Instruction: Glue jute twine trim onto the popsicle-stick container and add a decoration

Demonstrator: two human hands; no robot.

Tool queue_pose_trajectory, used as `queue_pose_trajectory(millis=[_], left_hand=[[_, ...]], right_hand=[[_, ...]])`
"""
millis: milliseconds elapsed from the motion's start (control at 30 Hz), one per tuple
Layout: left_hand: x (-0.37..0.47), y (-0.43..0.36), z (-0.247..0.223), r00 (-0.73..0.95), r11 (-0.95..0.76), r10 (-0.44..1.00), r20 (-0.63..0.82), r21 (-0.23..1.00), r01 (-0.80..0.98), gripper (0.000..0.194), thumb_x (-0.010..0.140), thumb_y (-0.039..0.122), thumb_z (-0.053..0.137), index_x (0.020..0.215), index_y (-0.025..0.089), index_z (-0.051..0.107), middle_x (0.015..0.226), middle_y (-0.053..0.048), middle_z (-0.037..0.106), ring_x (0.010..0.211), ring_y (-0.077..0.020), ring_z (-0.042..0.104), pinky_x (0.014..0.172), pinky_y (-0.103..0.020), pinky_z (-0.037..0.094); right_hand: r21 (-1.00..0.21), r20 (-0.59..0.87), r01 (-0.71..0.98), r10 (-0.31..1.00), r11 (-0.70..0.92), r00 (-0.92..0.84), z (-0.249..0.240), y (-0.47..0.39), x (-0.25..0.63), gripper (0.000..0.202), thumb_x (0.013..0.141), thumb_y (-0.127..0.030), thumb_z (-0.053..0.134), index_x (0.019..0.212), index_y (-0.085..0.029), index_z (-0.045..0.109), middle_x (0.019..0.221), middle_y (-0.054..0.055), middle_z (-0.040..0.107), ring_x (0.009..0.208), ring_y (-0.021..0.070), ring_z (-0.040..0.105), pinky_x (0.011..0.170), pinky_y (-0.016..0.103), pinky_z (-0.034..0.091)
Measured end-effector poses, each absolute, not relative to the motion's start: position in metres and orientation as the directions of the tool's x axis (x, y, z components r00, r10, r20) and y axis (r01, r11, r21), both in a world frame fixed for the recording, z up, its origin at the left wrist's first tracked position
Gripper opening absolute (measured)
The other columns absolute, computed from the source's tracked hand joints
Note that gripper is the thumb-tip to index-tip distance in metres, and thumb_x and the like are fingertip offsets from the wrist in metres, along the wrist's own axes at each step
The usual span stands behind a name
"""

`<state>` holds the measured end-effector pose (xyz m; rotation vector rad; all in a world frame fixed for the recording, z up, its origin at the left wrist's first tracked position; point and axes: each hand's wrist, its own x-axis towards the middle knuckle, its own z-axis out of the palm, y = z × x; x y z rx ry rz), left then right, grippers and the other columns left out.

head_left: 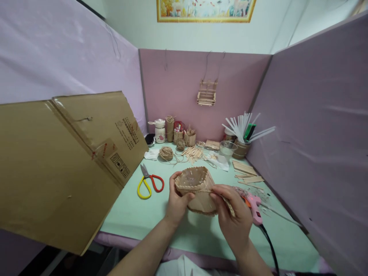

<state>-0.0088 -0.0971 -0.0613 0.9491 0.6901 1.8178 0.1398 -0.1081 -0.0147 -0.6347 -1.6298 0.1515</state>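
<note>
A small tan basket (202,202), apparently covered in craft sticks, is tilted above the table with its open top toward me. Its rim is scalloped, and the inside looks shiny. My left hand (177,203) is closed around its left side, thumb on the front wall. At the right front edge, my right hand (234,211) pinches a tan cord that looks like twine (205,190), lying along the band below the rim. A bit of similar cord shows under the right fingers. The fingertips partly hide where the cord meets the wall.
Scissors (147,182) lie open-bladed at left, before a large cardboard sheet (86,161). A pink glue gun (254,209) with a black cable rests at right. Behind are a twine ball (166,153), loose sticks (193,154), a plastic cup (228,149) and a pot of glue sticks (241,148).
</note>
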Motion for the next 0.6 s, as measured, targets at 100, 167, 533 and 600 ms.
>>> queue_pose_trajectory(millis=[100, 167, 533, 600], left_hand=[[-0.008, -0.097, -0.062, -0.225, -0.37, 0.929, 0.294, 0.775, -0.513, 0.083, 0.055, 0.042, 0.086, 0.121, 0.028, 0.039, 0.121, -0.006, 0.056, 0.107, -0.0243, 0.058, 0.089, -0.032, 0.045], [-0.007, -0.097, -0.061, -0.222, -0.363, 0.931, 0.288, 0.778, -0.513, 0.083, 0.054, 0.04, 0.087, 0.121, 0.028, 0.039, 0.119, -0.006, 0.057, 0.106, -0.0239, 0.058, 0.088, -0.031, 0.045], [-0.01, -0.098, -0.06, -0.211, -0.342, 0.939, 0.271, 0.795, -0.501, 0.079, 0.057, 0.037, 0.086, 0.121, 0.028, 0.04, 0.114, -0.005, 0.06, 0.099, -0.0217, 0.06, 0.082, -0.03, 0.047], [-0.009, -0.099, -0.059, -0.201, -0.333, 0.943, 0.266, 0.786, -0.521, 0.078, 0.057, 0.036, 0.086, 0.12, 0.028, 0.04, 0.113, -0.005, 0.061, 0.098, -0.0213, 0.06, 0.082, -0.029, 0.047]], right_hand=[[-0.546, 0.82, 0.301, 0.573, 0.782, 0.0, -0.014, -0.108, 0.146, 0.022, 0.088, -0.011, 0.058, 0.101, -0.027, 0.066, 0.091, 0.001, 0.07, 0.082, 0.0151, 0.065, 0.076, 0.027, 0.051], [-0.618, 0.772, 0.279, 0.635, 0.735, 0.038, -0.013, -0.107, 0.149, 0.019, 0.089, -0.016, 0.058, 0.1, -0.028, 0.067, 0.09, 0.0, 0.07, 0.079, 0.0137, 0.065, 0.073, 0.025, 0.05], [-0.874, 0.478, -0.03, 0.869, 0.485, 0.129, -0.014, -0.093, 0.155, 0.008, 0.085, -0.032, 0.065, 0.083, -0.024, 0.066, 0.083, -0.001, 0.063, 0.079, 0.0129, 0.058, 0.071, 0.023, 0.045], [-0.874, 0.48, -0.021, 0.869, 0.486, 0.117, -0.014, -0.09, 0.155, 0.01, 0.087, -0.032, 0.062, 0.083, -0.023, 0.066, 0.087, -0.001, 0.062, 0.084, 0.0136, 0.057, 0.076, 0.024, 0.044]])
